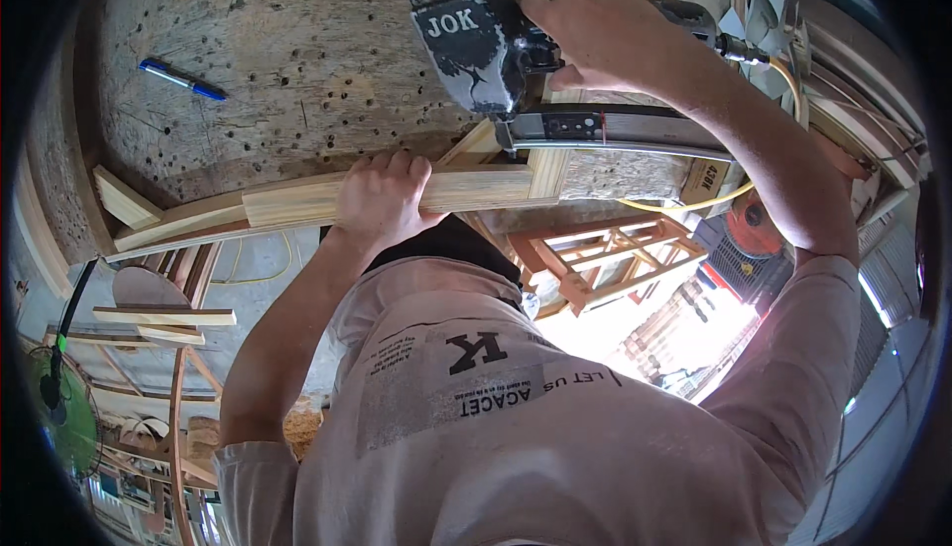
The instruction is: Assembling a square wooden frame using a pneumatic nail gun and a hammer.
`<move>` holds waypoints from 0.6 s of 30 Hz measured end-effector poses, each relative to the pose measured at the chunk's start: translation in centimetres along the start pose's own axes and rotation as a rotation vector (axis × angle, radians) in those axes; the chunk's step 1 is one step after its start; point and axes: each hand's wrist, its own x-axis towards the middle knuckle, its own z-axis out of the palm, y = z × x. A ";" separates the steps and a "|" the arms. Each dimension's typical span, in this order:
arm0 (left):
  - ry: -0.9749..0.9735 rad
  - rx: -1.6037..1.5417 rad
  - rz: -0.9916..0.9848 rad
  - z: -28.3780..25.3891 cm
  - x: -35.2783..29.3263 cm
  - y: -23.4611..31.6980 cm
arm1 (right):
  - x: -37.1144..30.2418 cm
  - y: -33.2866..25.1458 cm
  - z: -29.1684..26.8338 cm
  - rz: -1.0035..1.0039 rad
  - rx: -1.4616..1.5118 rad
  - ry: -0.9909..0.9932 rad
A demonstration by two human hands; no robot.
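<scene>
**Nailer on the joint, one hand pinning the strip**

So the main thing here is the pneumatic nail gun (486,45), black and pretty scuffed up, sitting near the front edge of the workbench (297,60) with its nose pressed down where a light wooden strip (397,199) meets a short upright piece of wood (545,171). Its long magazine (605,127) sticks out to the right along that same edge.

The right hand (595,35) is wrapped around the gun's grip, fingers closed on it; I can't tell whether a finger is on the trigger. The left hand (382,199) is clamped over the wooden strip just left of the gun's nose, fingers curled over the top of the strip and holding it flat against the bench edge.

The strip runs along the front edge, and toward the left corner it overlaps a couple of other wood offcuts (129,204). The bench top itself is a rough board peppered with little holes. A blue pen (181,79) lies further back on it, toward the left side, well apart from both hands.

A yellow hose (709,204) loops below the magazine on the right. Past the bench edge there's a small wooden frame (605,258) down on the floor, and a green fan (64,412) off at the lower left.
</scene>
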 end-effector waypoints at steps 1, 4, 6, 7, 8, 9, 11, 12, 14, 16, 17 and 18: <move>0.000 0.000 0.000 0.1 0.0 0.0 | 0.0 0.0 0.1 0.000 0.000 0.000; 0.014 -0.012 0.005 0.3 0.1 0.0 | 0.1 -0.1 0.5 -0.045 0.002 0.050; 0.027 -0.008 0.013 0.4 0.1 -0.1 | 0.2 -0.2 0.7 -0.043 -0.025 -0.029; 0.025 -0.008 0.012 0.4 0.0 0.0 | 0.3 -0.2 0.9 -0.045 -0.023 -0.028; 0.012 -0.007 0.004 0.4 0.0 0.0 | 0.4 -0.1 1.1 -0.054 -0.015 -0.020; 0.000 -0.008 -0.002 0.4 0.0 0.0 | 0.4 0.0 1.1 -0.060 -0.008 -0.012; 0.002 -0.005 -0.009 0.4 0.0 0.0 | 0.5 -0.1 0.7 -0.051 0.010 -0.028; 0.008 0.000 -0.016 0.3 0.0 0.1 | 0.4 -0.1 0.6 -0.039 0.026 -0.042; 0.012 0.011 -0.001 0.5 0.0 0.0 | 0.1 0.0 0.7 -0.039 0.008 -0.032; 0.016 0.027 0.013 0.4 0.0 0.1 | -0.3 -0.1 0.4 -0.038 -0.010 -0.018; 0.011 0.029 0.009 0.2 0.1 0.3 | -0.6 -0.1 0.0 -0.002 -0.009 -0.035; 0.006 0.032 0.004 0.1 0.1 0.4 | -0.9 -0.1 -0.3 0.033 -0.009 -0.050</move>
